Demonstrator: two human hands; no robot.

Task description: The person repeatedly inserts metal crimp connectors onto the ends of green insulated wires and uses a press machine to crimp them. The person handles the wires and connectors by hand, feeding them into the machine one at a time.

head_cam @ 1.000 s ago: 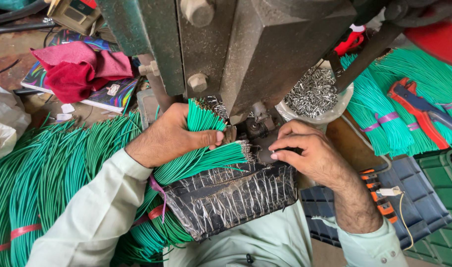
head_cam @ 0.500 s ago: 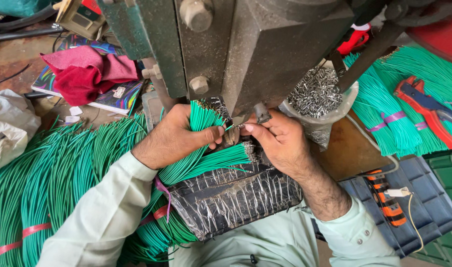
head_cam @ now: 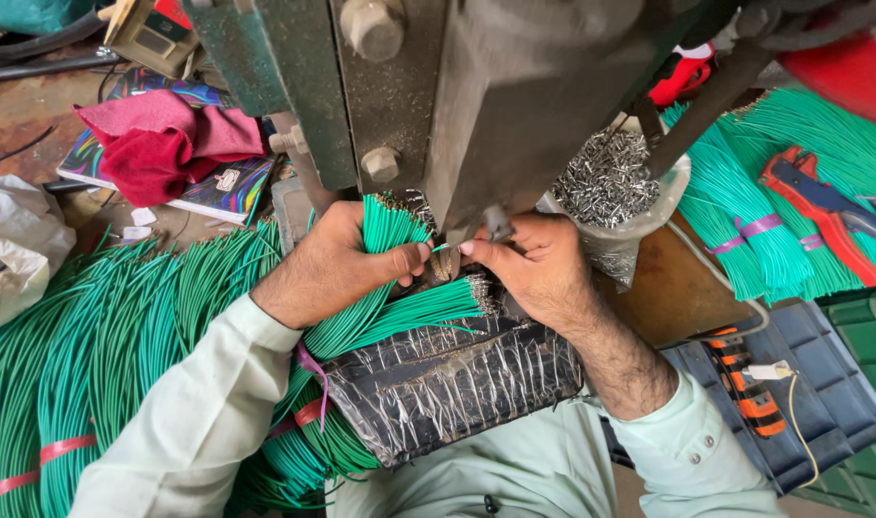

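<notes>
Item, lower centre of the frame: a black pad wrapped in clear tape [head_cam: 447, 384] is lying nearest to you, with a loose bunch of green wires [head_cam: 399, 321] resting across its top edge.

Item, centre left: your left hand [head_cam: 337, 264] is closing around an upright bundle of green wires [head_cam: 385, 230], thumb and forefinger pinching toward the middle.

Item, centre: your right hand [head_cam: 534, 259] is meeting it from the right, fingertips pinched on a single green wire end [head_cam: 442, 248] (the small piece it may be holding there is too tiny to tell). Both sets of fingertips are sitting just beneath the lower tip of the grey-green press [head_cam: 476, 105].

Item, left of the frame: long banded green wire bundles [head_cam: 93, 355] are spreading along the bench.

Item, right of centre: a clear bag of small metal terminals [head_cam: 606, 177] is sitting just beside the press.

Item, right edge: more banded green wire bundles [head_cam: 745, 221] are lying with a red-handled crimping tool [head_cam: 821, 206] on top.

Item, lower right: a dark grey tray [head_cam: 802, 403] is holding an orange-and-black tool [head_cam: 740, 393].

Item, upper left: a red cloth [head_cam: 160, 144] is lying on a colourful book [head_cam: 222, 187]; a white bag [head_cam: 16, 240] is sitting at the left edge.
</notes>
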